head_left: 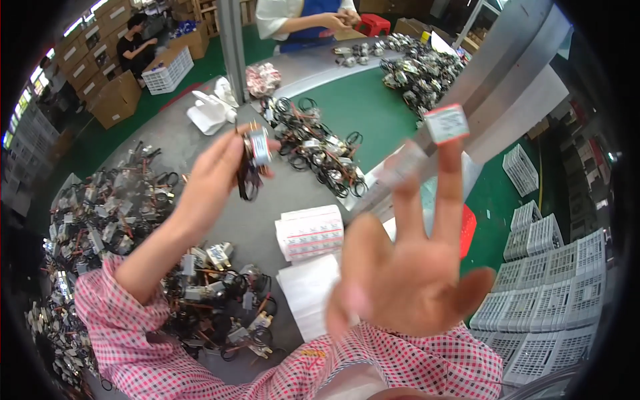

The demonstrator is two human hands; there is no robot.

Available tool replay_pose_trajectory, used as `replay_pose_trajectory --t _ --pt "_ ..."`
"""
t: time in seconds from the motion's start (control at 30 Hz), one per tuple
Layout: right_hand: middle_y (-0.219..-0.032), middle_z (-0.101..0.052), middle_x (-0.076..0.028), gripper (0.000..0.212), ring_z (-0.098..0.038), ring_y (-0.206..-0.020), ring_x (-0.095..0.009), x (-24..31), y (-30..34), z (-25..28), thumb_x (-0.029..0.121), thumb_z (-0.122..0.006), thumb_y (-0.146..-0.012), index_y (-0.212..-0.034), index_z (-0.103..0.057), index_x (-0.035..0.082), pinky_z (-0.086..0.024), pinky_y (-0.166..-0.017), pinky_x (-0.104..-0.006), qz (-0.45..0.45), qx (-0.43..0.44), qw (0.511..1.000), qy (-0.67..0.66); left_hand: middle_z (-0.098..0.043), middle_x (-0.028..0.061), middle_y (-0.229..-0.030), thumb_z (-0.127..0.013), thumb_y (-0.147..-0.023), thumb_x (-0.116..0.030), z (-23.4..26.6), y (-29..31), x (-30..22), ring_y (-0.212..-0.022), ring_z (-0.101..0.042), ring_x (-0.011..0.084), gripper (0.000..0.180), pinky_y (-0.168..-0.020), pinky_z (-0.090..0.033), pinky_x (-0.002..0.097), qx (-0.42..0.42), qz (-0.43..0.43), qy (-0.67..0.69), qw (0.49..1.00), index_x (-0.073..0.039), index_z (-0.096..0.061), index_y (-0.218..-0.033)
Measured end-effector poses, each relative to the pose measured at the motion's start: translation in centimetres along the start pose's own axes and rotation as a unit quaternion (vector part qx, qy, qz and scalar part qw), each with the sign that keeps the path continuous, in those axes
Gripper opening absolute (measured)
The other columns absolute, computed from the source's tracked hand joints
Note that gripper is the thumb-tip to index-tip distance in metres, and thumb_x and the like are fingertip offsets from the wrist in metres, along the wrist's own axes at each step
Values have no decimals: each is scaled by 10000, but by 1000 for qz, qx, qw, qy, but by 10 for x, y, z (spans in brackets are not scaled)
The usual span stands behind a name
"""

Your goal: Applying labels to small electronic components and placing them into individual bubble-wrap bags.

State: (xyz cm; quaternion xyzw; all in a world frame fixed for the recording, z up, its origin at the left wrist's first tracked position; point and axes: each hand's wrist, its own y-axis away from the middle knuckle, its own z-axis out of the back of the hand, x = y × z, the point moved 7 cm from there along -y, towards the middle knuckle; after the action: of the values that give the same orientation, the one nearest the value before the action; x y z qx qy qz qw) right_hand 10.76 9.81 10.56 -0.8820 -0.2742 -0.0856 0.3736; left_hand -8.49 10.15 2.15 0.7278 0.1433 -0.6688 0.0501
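Note:
My left hand (pixel 212 167) is closed around a small metal-and-grey component with a coiled black cable (pixel 250 180). A white and pale-blue label (pixel 260 148) sits on the component's face. My right hand (pixel 413 280) is raised close to the camera, fingers spread and partly blurred. A white sticker with red edges (pixel 447 123) clings to one of its fingertips. Another blurred, pale patch, perhaps a second sticker, shows at the neighbouring fingertip. Below and between the hands lie a stack of printed label sheets (pixel 310 233) and blank white paper (pixel 310 293).
Heaps of cabled components (pixel 113 207) cover the table's left; another cluster (pixel 313 143) lies ahead. A metal post (pixel 232 50) and a broad grey beam (pixel 493 60) rise from the worktable. A co-worker (pixel 313 23) stands opposite. White crates (pixel 560 267) stack at right.

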Motion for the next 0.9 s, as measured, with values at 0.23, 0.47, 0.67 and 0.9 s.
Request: replay_pose_trajectory --t 0.23,0.47,0.67,0.9 --pt "-1410 -103 -150 797 -486 -640 -307 31 11 -5 393 -433 -917 -1402 177 226 -472 -389 -384 58 -34 996 -50 -585 135 -1093 -360 -956 -217 -38 -41 -1 -786 -571 127 354 -671 -452 241 39 4 81 996 12 -424 -1219" --pt "-1241 -227 -133 764 -491 -478 -311 47 4 -9 386 -456 -902 -1423 85 243 -398 -318 -359 230 -121 964 -63 -593 134 -1069 -428 -931 -202 -59 -55 3 -776 -569 111 347 -659 -440 230 45 2 72 996 14 -434 -1202" --pt "-1099 -270 -83 776 -377 -430 -193 51 12 2 339 -531 -854 -1437 -36 206 -362 -306 -320 273 -191 941 -56 -610 118 -1019 -446 -925 -221 -56 -59 11 -748 -554 94 349 -635 -435 225 27 5 39 999 11 -454 -1187" --pt "-1229 -207 -278 788 -494 -697 -292 47 23 8 406 -520 -859 -1422 31 380 -456 -654 -254 222 -17 956 -188 -598 87 -1040 -480 -920 -208 -59 -91 22 -807 -562 92 296 -700 -460 240 16 -4 -68 998 -23 -509 -1148"
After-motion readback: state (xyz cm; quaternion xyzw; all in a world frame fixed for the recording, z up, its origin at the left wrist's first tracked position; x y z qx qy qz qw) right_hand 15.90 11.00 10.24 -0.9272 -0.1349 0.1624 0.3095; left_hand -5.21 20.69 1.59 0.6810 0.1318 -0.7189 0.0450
